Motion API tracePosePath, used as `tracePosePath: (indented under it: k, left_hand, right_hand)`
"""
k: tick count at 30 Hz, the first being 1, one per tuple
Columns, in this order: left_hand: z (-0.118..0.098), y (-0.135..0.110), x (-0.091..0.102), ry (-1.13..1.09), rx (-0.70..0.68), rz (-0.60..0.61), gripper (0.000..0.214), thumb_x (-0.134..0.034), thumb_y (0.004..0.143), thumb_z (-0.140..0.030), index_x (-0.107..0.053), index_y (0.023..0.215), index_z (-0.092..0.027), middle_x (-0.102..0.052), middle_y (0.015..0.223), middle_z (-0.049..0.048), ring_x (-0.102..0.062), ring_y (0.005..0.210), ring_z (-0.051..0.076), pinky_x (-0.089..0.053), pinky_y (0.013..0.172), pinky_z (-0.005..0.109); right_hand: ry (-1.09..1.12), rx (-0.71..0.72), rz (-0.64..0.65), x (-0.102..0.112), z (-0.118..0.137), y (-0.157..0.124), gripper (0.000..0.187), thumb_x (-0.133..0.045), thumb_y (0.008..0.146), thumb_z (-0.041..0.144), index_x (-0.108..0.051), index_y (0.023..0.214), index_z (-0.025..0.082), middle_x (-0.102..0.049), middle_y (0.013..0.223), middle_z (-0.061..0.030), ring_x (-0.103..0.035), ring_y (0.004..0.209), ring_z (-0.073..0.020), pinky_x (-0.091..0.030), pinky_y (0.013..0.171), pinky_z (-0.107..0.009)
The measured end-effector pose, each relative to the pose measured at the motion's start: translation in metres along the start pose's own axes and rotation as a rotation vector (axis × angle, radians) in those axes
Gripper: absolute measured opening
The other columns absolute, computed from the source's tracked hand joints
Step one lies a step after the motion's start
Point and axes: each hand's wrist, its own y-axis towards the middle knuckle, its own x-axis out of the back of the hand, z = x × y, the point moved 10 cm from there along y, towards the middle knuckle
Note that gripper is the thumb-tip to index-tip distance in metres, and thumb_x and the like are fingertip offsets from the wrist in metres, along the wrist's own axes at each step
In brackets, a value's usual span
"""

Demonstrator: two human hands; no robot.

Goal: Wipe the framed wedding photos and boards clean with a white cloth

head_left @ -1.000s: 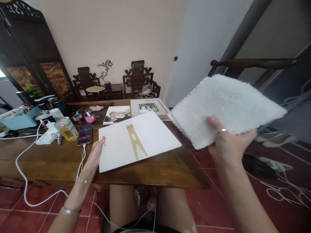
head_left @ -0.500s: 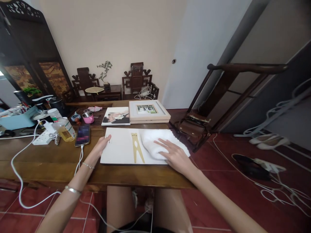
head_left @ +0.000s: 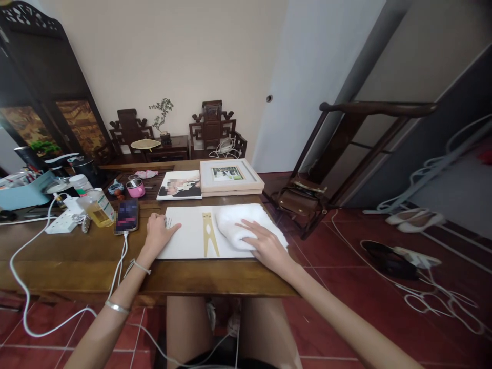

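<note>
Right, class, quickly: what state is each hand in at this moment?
Left hand: open, resting at the left end of the white board.
Right hand: open, spread over the white cloth on the board.

White fluffy cloth (head_left: pixel 248 212) on right half of flat white rectangular panel (head_left: pixel 190 240), brown wooden table (head_left: pixel 215 278) beneath, pale rectangular wooden frame (head_left: pixel 250 177) behind panel, dark rectangular phone (head_left: pixel 127 215) to panel's left, pink round cup (head_left: pixel 136 189) behind phone

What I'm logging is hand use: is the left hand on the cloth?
No, the left hand touches the white panel, the right hand the cloth.
</note>
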Motion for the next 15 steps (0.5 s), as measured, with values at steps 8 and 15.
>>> tracePosePath:
  k: [8,15]
  left_hand:
    - [-0.014,-0.026,-0.029,-0.015,-0.308,0.169,0.05,-0.042,0.089,-0.043,-0.048,0.13,-0.015,-0.038,0.145,0.0148,-0.023,0.14,0.028,-0.022,0.113,0.048]
    - [-0.016,-0.023,-0.039,0.042,-0.313,0.265,0.056,-0.035,0.092,-0.042,-0.041,0.137,-0.009,-0.035,0.148,0.0149,-0.022,0.141,0.026,-0.018,0.115,0.048]
  right_hand:
    - [0.039,-0.063,0.159,-0.013,-0.008,0.012,0.051,-0.05,0.06,-0.004,-0.067,0.103,0.019,-0.057,0.128,-0.0134,-0.042,0.129,-0.0287,-0.034,0.106,-0.051]
    - [-0.036,-0.108,0.296,-0.044,-0.041,0.061,0.048,-0.051,0.071,0.001,-0.059,0.116,0.016,-0.044,0.141,-0.0153,-0.032,0.135,-0.028,-0.026,0.108,-0.053]
